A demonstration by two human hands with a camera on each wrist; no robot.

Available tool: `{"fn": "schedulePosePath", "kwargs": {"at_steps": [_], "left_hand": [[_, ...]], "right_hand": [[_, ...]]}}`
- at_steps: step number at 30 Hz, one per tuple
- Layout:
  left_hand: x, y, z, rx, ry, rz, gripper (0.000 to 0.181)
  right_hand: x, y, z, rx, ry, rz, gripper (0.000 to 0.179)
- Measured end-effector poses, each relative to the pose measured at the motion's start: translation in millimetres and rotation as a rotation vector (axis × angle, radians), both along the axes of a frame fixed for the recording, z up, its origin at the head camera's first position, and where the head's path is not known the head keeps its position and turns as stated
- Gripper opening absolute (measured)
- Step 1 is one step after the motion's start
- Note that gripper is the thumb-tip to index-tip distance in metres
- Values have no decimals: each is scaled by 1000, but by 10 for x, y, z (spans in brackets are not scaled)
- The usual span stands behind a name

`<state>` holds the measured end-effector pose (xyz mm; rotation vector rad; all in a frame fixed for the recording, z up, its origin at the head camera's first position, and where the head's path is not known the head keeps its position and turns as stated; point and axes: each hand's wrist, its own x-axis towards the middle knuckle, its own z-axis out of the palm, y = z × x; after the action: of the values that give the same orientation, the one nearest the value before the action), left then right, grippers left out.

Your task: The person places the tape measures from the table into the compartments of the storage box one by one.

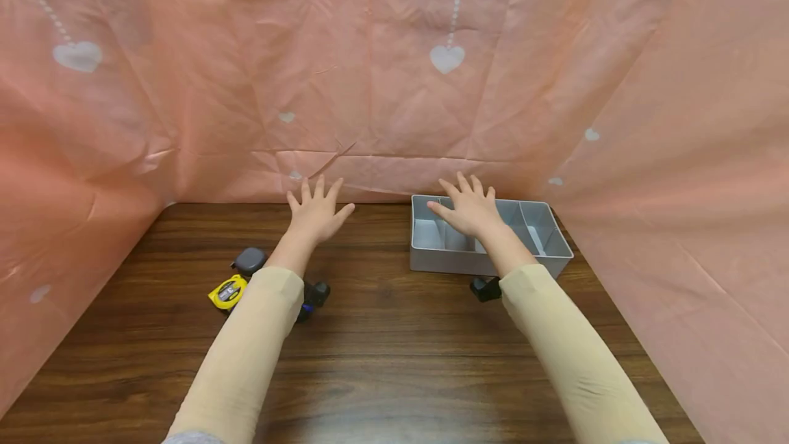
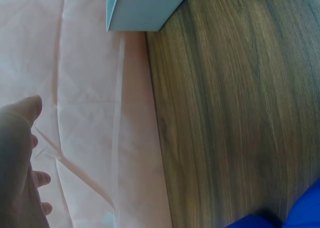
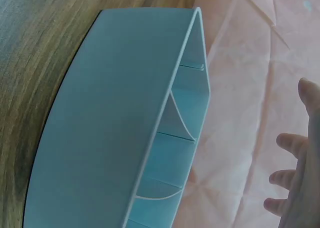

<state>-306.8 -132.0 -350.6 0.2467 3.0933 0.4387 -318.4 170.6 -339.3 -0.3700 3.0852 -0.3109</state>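
Observation:
My left hand [image 1: 316, 216] is held out over the back of the table with its fingers spread, and nothing is in it. Its thumb and fingers [image 2: 31, 108] also show at the left edge of the left wrist view. My right hand [image 1: 471, 213], fingers spread and holding nothing, hovers over a grey divided box [image 1: 453, 262] and hides part of its compartments. To the left of my left forearm lie a yellow tape measure [image 1: 227, 292] and a dark grey tape measure [image 1: 249, 261], close together.
A pink curtain [image 1: 382, 101] with white hearts hangs behind and along both sides of the wooden table [image 1: 382, 348]. Something blue [image 2: 305, 208] pokes into the left wrist view's lower right corner. Black devices [image 1: 485, 289] show beside both wrists.

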Motion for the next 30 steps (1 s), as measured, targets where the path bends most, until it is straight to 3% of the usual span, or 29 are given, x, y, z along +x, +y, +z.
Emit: {"fn": "schedulePosePath", "kwargs": {"at_steps": [8, 14, 30], "left_hand": [[22, 37, -34, 26, 14, -18, 70], [60, 60, -70, 98, 20, -44, 71], [118, 198, -207, 220, 102, -91, 69]], "right_hand": [[31, 103, 44, -19, 7, -9, 78], [25, 244, 36, -41, 33, -16, 80], [136, 565, 45, -108, 61, -55, 84]]}}
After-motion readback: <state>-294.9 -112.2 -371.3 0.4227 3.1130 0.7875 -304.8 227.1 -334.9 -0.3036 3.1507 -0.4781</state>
